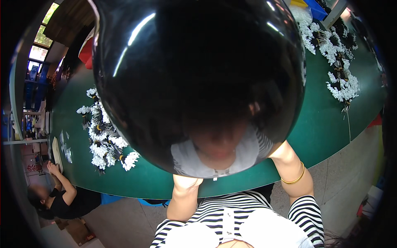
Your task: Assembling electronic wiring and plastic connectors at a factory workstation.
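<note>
A large glossy black rounded thing (198, 82) fills the middle of the head view, very close, with lights and a blurred reflection on its surface. What kind of thing it is I cannot make out. My left hand (187, 181) shows only its wrist end at the lower edge of the black thing. My right hand (280, 151) also disappears behind it, with a gold bangle on the forearm. The fingers of both hands are hidden, so I cannot tell what they hold or touch. Both forearms reach over the near edge of the green table (161, 182).
Bundles of black wires with white connectors (99, 136) lie at left on the table. More such bundles (343, 87) lie at far right. Small clear bags (66, 151) rest near the left edge. A person in black (62, 194) sits at the left end. Blue and yellow bins (316, 9) stand at the back right.
</note>
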`<state>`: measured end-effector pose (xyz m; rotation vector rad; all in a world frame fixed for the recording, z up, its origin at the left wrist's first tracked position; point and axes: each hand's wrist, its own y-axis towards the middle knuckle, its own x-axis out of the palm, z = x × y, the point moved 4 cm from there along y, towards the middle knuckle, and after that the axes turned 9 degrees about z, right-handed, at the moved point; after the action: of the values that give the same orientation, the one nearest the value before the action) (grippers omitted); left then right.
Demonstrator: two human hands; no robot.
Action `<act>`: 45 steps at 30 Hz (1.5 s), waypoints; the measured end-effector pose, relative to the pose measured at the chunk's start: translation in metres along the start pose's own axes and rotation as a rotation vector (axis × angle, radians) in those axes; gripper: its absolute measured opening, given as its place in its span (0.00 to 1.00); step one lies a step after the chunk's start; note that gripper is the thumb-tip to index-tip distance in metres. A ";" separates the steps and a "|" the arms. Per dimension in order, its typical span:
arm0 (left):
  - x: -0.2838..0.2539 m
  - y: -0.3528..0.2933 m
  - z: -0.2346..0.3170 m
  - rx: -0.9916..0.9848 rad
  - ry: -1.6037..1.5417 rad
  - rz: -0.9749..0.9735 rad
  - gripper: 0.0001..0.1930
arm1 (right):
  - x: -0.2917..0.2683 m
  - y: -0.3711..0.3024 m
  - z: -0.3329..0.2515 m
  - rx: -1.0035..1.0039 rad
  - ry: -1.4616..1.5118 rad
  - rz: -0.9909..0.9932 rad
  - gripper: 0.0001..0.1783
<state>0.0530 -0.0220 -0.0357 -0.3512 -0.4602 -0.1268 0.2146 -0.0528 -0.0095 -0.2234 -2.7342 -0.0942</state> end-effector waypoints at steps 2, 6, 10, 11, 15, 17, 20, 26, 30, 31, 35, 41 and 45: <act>0.001 -0.001 0.001 0.010 -0.010 0.014 0.05 | 0.001 0.000 -0.002 -0.003 -0.008 0.003 0.07; -0.007 -0.001 -0.002 0.004 -0.076 0.075 0.07 | 0.001 0.000 -0.003 0.000 -0.027 0.004 0.07; -0.010 -0.001 -0.002 -0.003 -0.065 0.120 0.10 | 0.002 0.000 -0.005 0.001 -0.044 0.004 0.07; -0.008 -0.002 -0.004 -0.018 -0.100 0.117 0.11 | 0.001 0.000 -0.005 0.001 -0.050 0.007 0.07; -0.007 -0.003 -0.004 0.000 -0.155 0.117 0.11 | 0.001 0.001 -0.006 0.002 -0.057 0.008 0.07; -0.007 -0.003 -0.003 0.024 -0.147 0.079 0.11 | 0.001 0.001 -0.006 -0.001 -0.066 0.010 0.07; -0.013 -0.002 -0.006 0.073 -0.049 0.004 0.12 | 0.002 -0.001 -0.009 -0.006 -0.089 0.022 0.07; 0.002 -0.005 0.000 0.084 0.072 -0.116 0.15 | 0.003 -0.004 -0.014 -0.027 -0.173 0.072 0.07; -0.003 -0.005 -0.004 0.119 0.099 -0.129 0.15 | 0.006 -0.004 -0.020 -0.027 -0.242 0.132 0.07; -0.002 -0.006 -0.003 0.137 0.092 -0.125 0.15 | 0.006 -0.003 -0.021 -0.003 -0.277 0.139 0.07; -0.001 -0.009 0.002 0.221 -0.034 -0.037 0.14 | 0.002 -0.002 -0.013 0.021 -0.521 0.160 0.08; -0.011 -0.002 -0.004 -0.004 -0.192 0.131 0.13 | 0.003 -0.004 -0.019 -0.173 -0.725 0.261 0.12; -0.009 -0.001 -0.001 -0.001 -0.215 0.172 0.15 | 0.005 -0.004 -0.022 -0.456 -0.741 0.241 0.12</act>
<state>0.0455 -0.0233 -0.0406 -0.4052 -0.6401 0.0787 0.2175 -0.0585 0.0125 -0.8618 -3.3376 -0.6946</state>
